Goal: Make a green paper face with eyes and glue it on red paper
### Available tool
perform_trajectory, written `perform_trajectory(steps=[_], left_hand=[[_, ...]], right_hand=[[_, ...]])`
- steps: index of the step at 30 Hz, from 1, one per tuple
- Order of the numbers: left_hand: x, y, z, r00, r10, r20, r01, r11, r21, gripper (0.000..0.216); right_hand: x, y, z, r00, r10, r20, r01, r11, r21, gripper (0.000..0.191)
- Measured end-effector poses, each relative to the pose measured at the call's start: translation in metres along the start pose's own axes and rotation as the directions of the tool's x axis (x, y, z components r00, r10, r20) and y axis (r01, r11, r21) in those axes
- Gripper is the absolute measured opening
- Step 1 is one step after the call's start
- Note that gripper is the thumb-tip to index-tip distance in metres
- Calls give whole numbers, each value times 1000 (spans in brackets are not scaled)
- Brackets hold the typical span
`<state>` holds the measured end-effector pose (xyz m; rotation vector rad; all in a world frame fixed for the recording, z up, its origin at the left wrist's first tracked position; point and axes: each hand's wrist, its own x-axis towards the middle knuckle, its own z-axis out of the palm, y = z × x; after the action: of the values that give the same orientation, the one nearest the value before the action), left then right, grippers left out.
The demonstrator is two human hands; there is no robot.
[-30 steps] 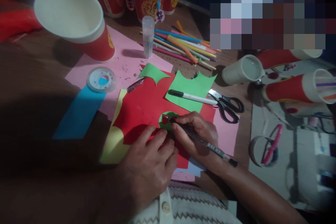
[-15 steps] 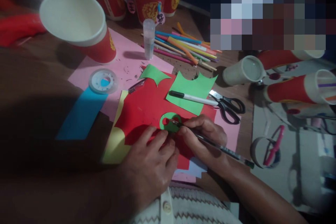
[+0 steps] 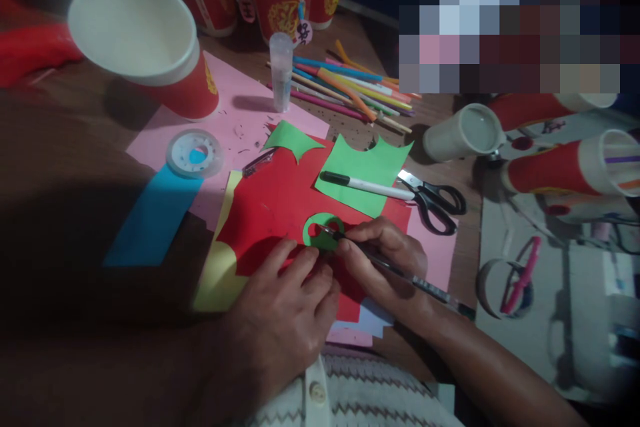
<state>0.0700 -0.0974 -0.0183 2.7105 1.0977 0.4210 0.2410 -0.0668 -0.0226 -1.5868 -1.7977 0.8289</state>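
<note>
My right hand [image 3: 387, 260] is closed around a dark pen [image 3: 400, 272], its tip resting on a small green paper ring [image 3: 325, 230] that lies on a red paper sheet [image 3: 280, 203]. My left hand [image 3: 285, 310] lies flat beside it with fingers stretched out, pressing the red sheet just left of the ring. A yellow sheet [image 3: 217, 277] pokes out under the red one.
A green paper piece [image 3: 367, 170] carries a white marker [image 3: 367, 185]; black scissors [image 3: 433, 200] lie to its right. A tape roll [image 3: 194, 152], a blue strip [image 3: 153, 213], pink paper [image 3: 235, 117], a glue tube [image 3: 281, 70], coloured straws [image 3: 350, 90] and red paper cups [image 3: 145, 47] surround the work.
The pen tip has shifted slightly right across the green ring and the pen's rear end swung lower and outward. My left hand has stayed in place.
</note>
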Motion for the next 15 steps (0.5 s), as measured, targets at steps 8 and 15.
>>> perform_trajectory(steps=[8, 15], left_hand=[[2, 1, -2, 1000, -12, 25, 12, 1000, 1, 21], [0, 0, -1, 1000, -12, 6, 12, 1000, -4, 20]], right_hand=[[0, 1, 1, 998, -58, 7, 59, 998, -33, 7], [0, 3, 2, 997, -74, 0, 74, 997, -37, 8]])
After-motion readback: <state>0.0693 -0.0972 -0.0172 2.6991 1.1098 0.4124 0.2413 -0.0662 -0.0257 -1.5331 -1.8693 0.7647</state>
